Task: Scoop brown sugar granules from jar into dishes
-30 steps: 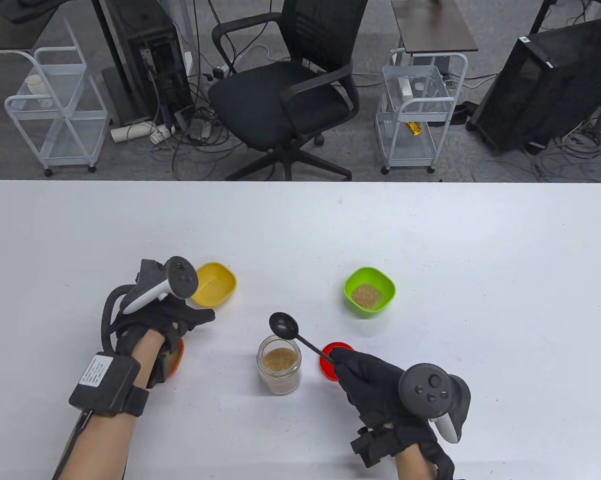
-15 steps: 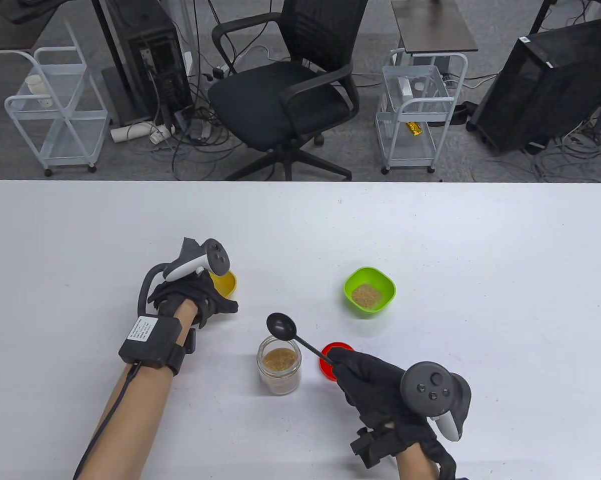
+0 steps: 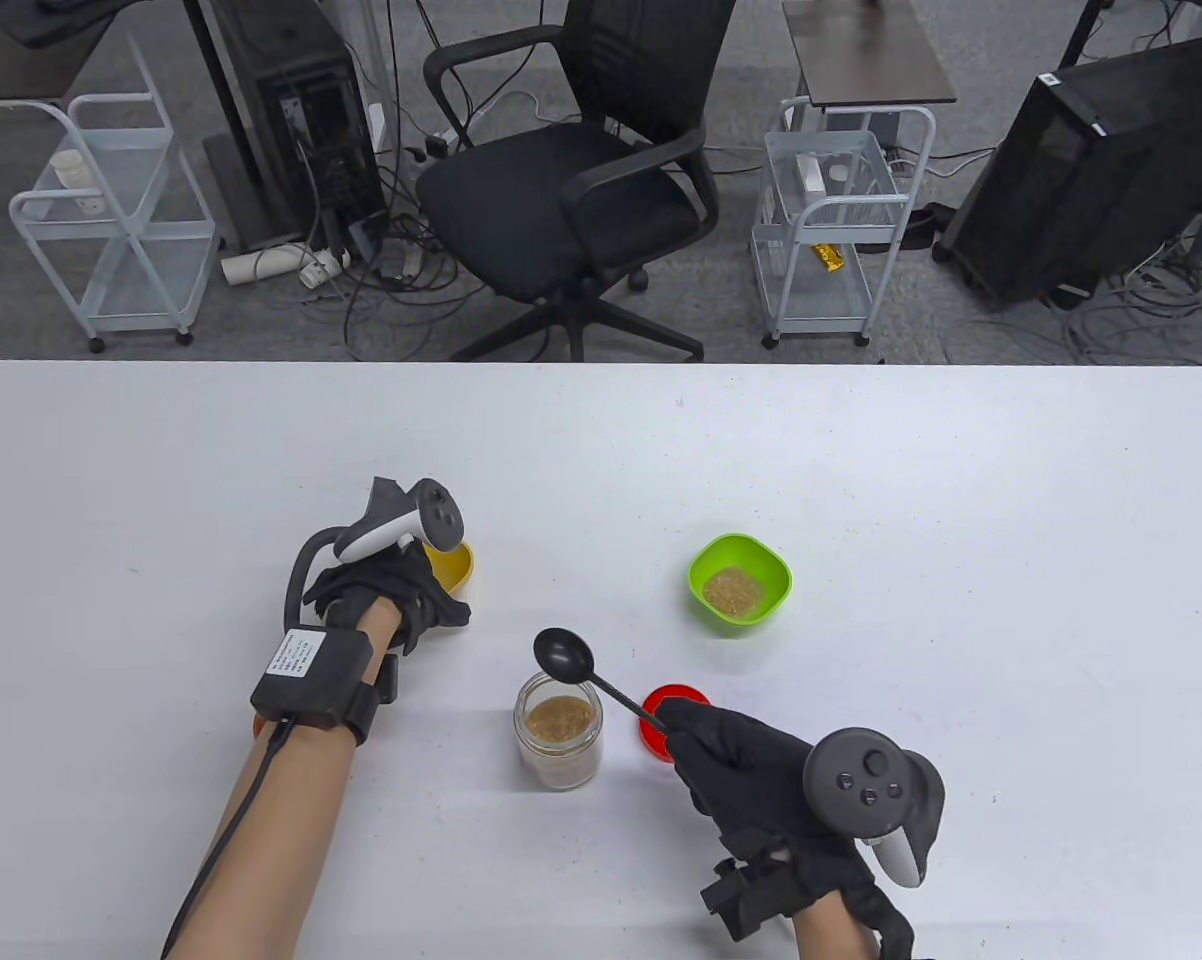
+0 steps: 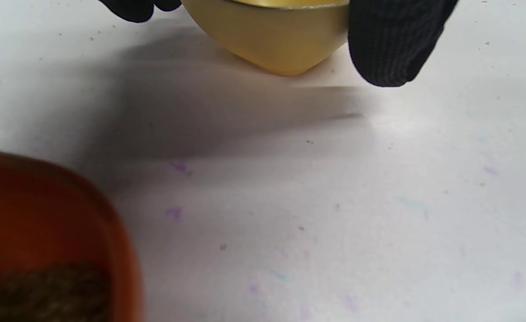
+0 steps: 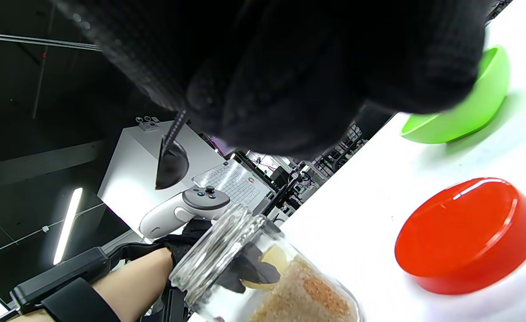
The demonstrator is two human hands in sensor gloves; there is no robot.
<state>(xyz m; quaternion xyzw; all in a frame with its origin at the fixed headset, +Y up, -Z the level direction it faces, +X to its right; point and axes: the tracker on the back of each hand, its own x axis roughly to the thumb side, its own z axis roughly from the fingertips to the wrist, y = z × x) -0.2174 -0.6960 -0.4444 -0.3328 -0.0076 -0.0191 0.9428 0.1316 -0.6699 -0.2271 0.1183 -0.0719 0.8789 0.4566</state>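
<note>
My left hand (image 3: pixel 386 595) grips yellow dish (image 3: pixel 453 565) at both rims | my right hand (image 3: pixel 751 765) pinches spoon (image 3: pixel 586 672), bowl above jar (image 3: pixel 559 742) mouth | table (image 3: pixel 961 500) bare beyond green dish (image 3: pixel 740 579).

Table view: high, looking down over the near edge of the table (image 3: pixel 861 450), far off.
Left wrist view: low, close, facing the yellow bowl (image 4: pixel 271 36).
Right wrist view: tilted, close; shares the jar (image 5: pixel 263 273) with table view.

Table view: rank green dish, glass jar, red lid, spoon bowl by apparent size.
1. green dish
2. glass jar, close behind
3. red lid, partly hidden by right hand, so unsure
4. spoon bowl
</note>
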